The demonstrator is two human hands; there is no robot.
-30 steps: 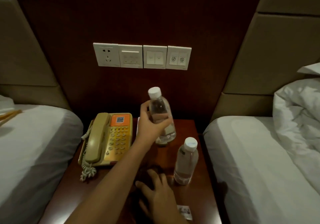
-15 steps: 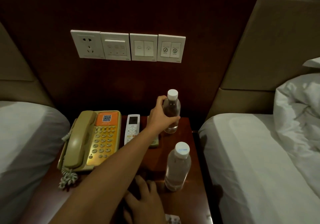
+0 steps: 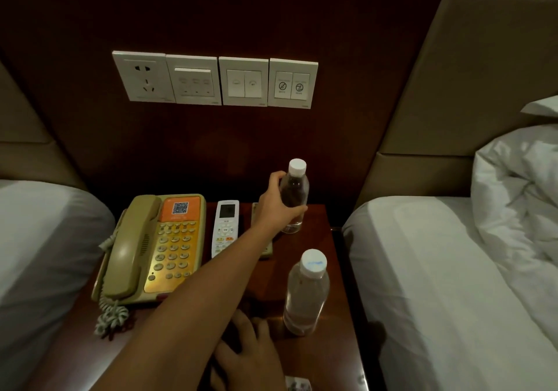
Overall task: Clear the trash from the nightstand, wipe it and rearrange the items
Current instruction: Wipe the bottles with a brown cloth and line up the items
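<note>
Left hand (image 3: 279,202) fingers clamp the far bottle (image 3: 294,197) at 1 o'clock on the nightstand (image 3: 317,245); right hand (image 3: 250,357) lies flat, fingers spread, at 6.

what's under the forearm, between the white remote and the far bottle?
A second, pale remote-like thing lies on the nightstand; only its far corner and near end show. The forearm covers its middle, so buttons and type can't be told.

A row of four white wall plates (image 3: 215,80) is sitting on the dark panel, high above the grip. White-sheeted beds are lying left (image 3: 45,239) and right (image 3: 453,285) of it.
</note>
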